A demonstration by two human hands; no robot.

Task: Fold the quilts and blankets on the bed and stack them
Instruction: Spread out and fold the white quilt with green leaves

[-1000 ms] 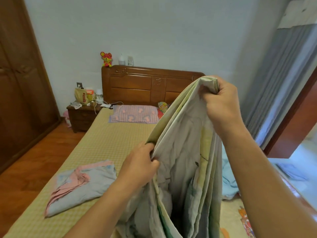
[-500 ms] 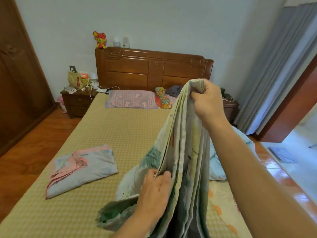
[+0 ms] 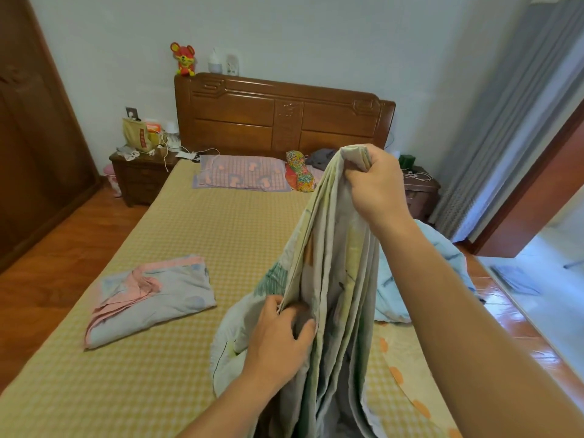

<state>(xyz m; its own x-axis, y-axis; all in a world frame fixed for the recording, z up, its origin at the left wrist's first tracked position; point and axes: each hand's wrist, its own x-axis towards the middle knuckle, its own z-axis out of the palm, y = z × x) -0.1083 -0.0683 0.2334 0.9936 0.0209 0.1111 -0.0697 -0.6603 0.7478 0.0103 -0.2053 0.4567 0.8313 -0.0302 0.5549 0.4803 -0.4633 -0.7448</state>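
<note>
- Head view, grip: right hand [image 3: 376, 181] clenches the gathered top edges of the pale printed quilt [image 3: 331, 279], raised high; left hand [image 3: 281, 330] pinches the hanging layers lower down.
- Quilt hangs above the bed [image 3: 189, 235], its bottom bunched on the mattress.
- Progress, judged: one folded blanket [image 3: 151, 295] lies flat to the left; a light blue blanket [image 3: 392, 279] sits crumpled on the right, unfolded. Stacking not yet done.
- Pose: right arm extended forward and up; left forearm low, reaching in from below.
</note>
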